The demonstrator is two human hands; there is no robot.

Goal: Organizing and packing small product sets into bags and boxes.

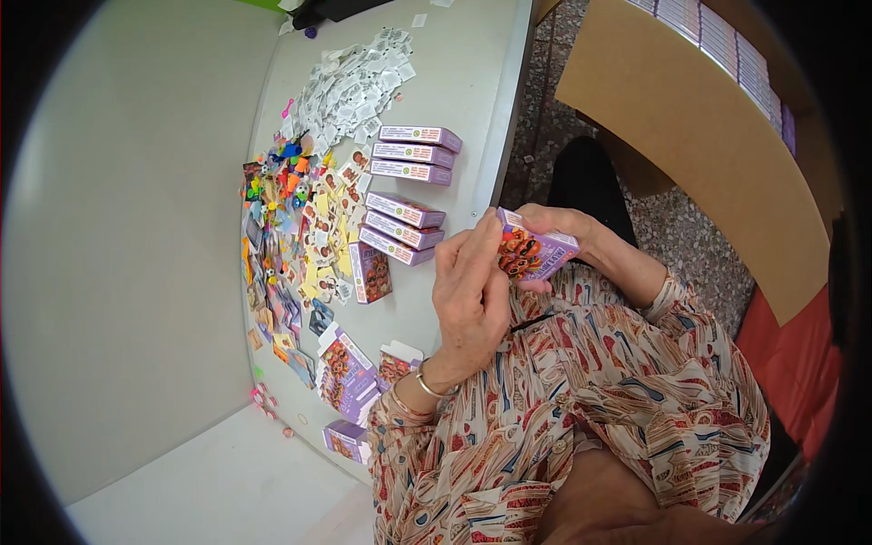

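Above my lap, past the table's edge, both hands hold a small purple cardboard box [538, 252] with a colourful picture on its face. My left hand [472, 291] presses its fingers together against the box's left end. My right hand [559, 222] grips the box from the right, thumb along the top edge and a fingertip showing beneath. Left of my hands, several closed purple boxes [404, 211] stand in rows on the table, and one box [371, 272] lies with its picture side up. Open-flapped boxes [348, 371] lie near my left forearm.
The grey table [463, 68] carries a pile of small white packets [350, 91], a heap of bright little toys [289, 177] and scattered picture cards [331, 213]. A wall borders its left. At the right stands a big brown carton [690, 118] with stacked boxes [718, 45] inside.
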